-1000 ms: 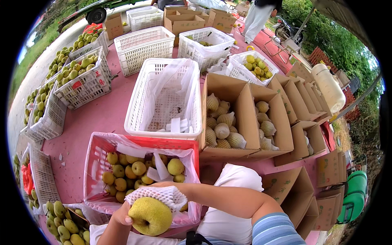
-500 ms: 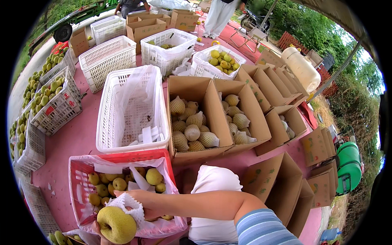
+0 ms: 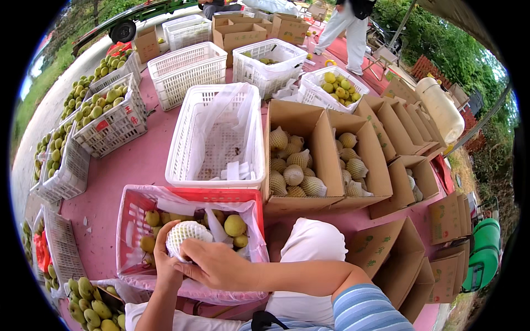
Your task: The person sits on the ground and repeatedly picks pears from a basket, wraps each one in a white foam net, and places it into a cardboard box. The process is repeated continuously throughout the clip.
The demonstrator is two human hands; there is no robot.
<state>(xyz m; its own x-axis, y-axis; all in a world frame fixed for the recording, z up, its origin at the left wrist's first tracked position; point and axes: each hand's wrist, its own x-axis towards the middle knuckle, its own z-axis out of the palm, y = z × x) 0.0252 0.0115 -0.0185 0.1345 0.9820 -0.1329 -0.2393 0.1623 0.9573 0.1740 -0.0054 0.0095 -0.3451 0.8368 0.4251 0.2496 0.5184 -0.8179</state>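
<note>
Net (image 3: 186,238) sits rounded between our two hands, most likely around a pear, though the mesh hides what is inside. We do well to cradle it from one side, ease the mesh evenly with the other, and press lightly, since such fruit probably bruises easily. Working low over the soft liner (image 3: 226,293) also seems wise, in case of a slip. Our left hand (image 3: 165,259) is cupped, fingers curled up around the net's left side. Our right hand (image 3: 226,267) is bent inward, thumb and fingers gathered against the net's near right side; whether they pinch its very edge, we cannot tell.

Beneath our hands stands the lined red crate (image 3: 229,194), with loose pears (image 3: 235,225) and strips of white padding (image 3: 175,206) in it. Just beyond, a white crate (image 3: 190,181) holds a thin sheet (image 3: 248,121) and foam scraps (image 3: 237,171). To its right, two open cartons (image 3: 323,149) hold netted pears (image 3: 294,175). Well to our left, side crates (image 3: 116,135) are heaped with bare pears (image 3: 102,102). Farther off, a person (image 3: 346,33) in pale trousers stands near more crates.
</note>
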